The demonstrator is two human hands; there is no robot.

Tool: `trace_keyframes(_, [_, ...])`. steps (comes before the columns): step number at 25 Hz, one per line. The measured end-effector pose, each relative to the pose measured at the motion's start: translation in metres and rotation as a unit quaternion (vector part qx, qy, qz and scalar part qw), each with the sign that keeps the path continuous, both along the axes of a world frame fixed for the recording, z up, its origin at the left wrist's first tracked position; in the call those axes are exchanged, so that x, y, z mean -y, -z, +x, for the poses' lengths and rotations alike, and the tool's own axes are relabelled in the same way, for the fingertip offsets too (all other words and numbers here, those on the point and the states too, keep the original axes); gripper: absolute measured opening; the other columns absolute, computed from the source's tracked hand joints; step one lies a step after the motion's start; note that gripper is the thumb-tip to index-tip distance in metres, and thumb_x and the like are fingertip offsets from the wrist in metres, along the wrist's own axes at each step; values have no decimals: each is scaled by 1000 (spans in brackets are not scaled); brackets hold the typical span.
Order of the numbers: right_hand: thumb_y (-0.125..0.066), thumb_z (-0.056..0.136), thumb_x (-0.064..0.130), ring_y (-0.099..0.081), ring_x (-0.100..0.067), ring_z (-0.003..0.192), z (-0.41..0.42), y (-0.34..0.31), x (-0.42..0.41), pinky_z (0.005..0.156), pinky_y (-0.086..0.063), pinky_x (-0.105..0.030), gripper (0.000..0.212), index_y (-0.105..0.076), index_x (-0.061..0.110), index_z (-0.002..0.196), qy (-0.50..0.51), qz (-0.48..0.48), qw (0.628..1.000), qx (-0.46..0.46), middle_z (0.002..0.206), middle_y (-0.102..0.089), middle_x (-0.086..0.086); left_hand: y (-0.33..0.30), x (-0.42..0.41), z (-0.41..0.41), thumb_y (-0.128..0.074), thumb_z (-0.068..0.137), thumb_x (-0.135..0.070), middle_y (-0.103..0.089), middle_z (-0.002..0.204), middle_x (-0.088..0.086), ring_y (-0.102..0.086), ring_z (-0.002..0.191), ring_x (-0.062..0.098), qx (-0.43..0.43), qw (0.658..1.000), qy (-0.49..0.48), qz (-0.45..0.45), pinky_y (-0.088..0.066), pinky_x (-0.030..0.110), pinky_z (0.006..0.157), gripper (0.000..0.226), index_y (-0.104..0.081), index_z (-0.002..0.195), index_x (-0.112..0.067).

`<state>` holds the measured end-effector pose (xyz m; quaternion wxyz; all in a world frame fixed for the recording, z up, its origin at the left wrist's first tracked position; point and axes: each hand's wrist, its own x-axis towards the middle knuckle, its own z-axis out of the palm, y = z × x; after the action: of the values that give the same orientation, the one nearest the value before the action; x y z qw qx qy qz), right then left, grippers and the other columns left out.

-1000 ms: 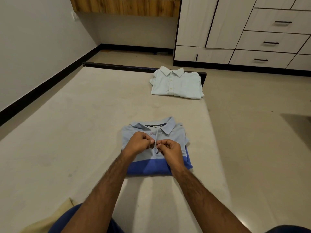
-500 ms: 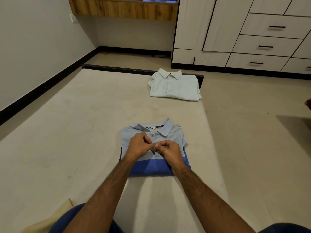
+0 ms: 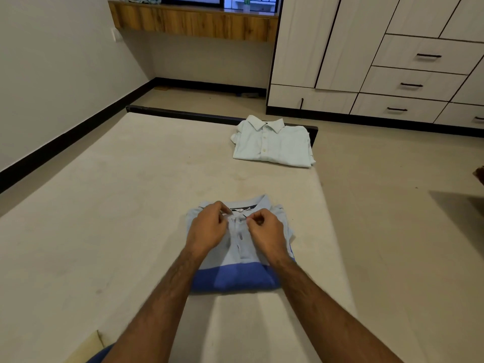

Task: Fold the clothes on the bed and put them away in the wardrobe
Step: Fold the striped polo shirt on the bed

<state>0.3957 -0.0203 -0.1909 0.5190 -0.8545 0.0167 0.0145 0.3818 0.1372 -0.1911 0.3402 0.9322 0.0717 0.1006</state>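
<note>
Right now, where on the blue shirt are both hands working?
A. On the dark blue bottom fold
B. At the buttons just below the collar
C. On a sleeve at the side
B: the left hand and right hand pinch the blue shirt just below its collar.

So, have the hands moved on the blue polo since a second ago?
Yes. Both the left hand and right hand moved up the blue polo placket toward its collar, away from the dark blue band.

Soft, even daylight, sharp picture with wide-angle bend.
Light enters from the dark-framed window (image 3: 222, 1) at the top; forearms cast faint shadows on the beige mattress (image 3: 104, 205); straight lines bow at the edges.
</note>
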Motion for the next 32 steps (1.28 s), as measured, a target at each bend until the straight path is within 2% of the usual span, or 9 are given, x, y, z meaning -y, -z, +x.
trace_keyframes(4, [-68, 86, 54, -60, -7, 75, 5, 1, -26, 67, -50, -25, 30, -60, 26, 91, 11, -164, 986, 26, 84, -63, 11, 7, 5, 7, -55, 96, -10, -68, 109, -5, -63, 91, 9, 17, 999, 26, 28, -55, 27, 86, 20, -69, 102, -22])
trace_keyframes(8, [-65, 93, 40, -62, -12, 78, 8, 10, -22, 70, -52, -26, 21, -63, 19, 95, -5, -200, 979, 37, 86, -67, 5, 10, 4, 10, -60, 92, -7, -68, 101, -5, -62, 85, 6, 34, 999, 18, 5, -56, 26, 82, 15, -70, 95, -18])
trace_keyframes(12, [-64, 95, 26, -65, -14, 81, 9, 12, -15, 75, -56, -31, 11, -68, 17, 93, 5, -118, 993, 4, 87, -71, 2, 11, 9, 9, -69, 90, -19, -67, 101, -6, -62, 79, 6, 32, 999, 7, 5, -57, 24, 75, 4, -68, 94, -21])
trace_keyframes(14, [-63, 96, 22, -64, -13, 82, 7, 10, -15, 74, -54, -24, 7, -67, 16, 98, 23, -51, 998, -12, 89, -70, 2, 11, 12, 7, -68, 93, -26, -64, 108, -6, -62, 81, 5, 34, 999, -1, 31, -55, 20, 76, 6, -68, 99, -23])
trace_keyframes(18, [-63, 97, 20, -65, -15, 82, -4, 7, -19, 77, -57, -27, 3, -61, 20, 96, 60, 14, 998, -22, 86, -66, 3, 6, 19, 4, -63, 96, -26, -64, 111, -2, -60, 87, 9, 50, 991, 12, 124, -54, 23, 80, 9, -68, 102, -23])
trace_keyframes(20, [-63, 97, 16, -65, -14, 81, -8, 10, -21, 76, -57, -26, 12, -58, 24, 90, 65, 39, 997, -22, 84, -65, 4, 4, 20, 2, -62, 95, -22, -65, 103, -2, -58, 84, 9, 55, 988, 12, 146, -53, 23, 78, 6, -67, 97, -22])
trace_keyframes(25, [-67, 94, 12, -63, -4, 82, -19, 18, -24, 67, -47, -8, 6, -66, 17, 97, 77, 82, 994, 17, 90, -68, 5, -5, 15, 5, -72, 85, -9, -67, 81, -10, -63, 75, 3, -8, 997, -20, -77, -52, 19, 69, 12, -66, 82, -19])
trace_keyframes(27, [-70, 92, 11, -64, -3, 84, -22, 21, -26, 68, -49, -6, 9, -69, 16, 99, 88, 96, 991, 33, 91, -70, 6, -7, 12, 6, -74, 83, -8, -71, 81, -6, -67, 80, 10, -28, 987, -24, -156, -57, 28, 74, 10, -69, 82, -16])
trace_keyframes(32, [-73, 89, 10, -66, -2, 82, -27, 23, -32, 72, -52, -10, 14, -71, 20, 99, 95, 113, 988, 49, 86, -70, 12, -4, 14, 4, -71, 84, -8, -73, 82, -3, -69, 83, 16, -45, 972, -45, -227, -57, 36, 79, 14, -67, 80, -21])
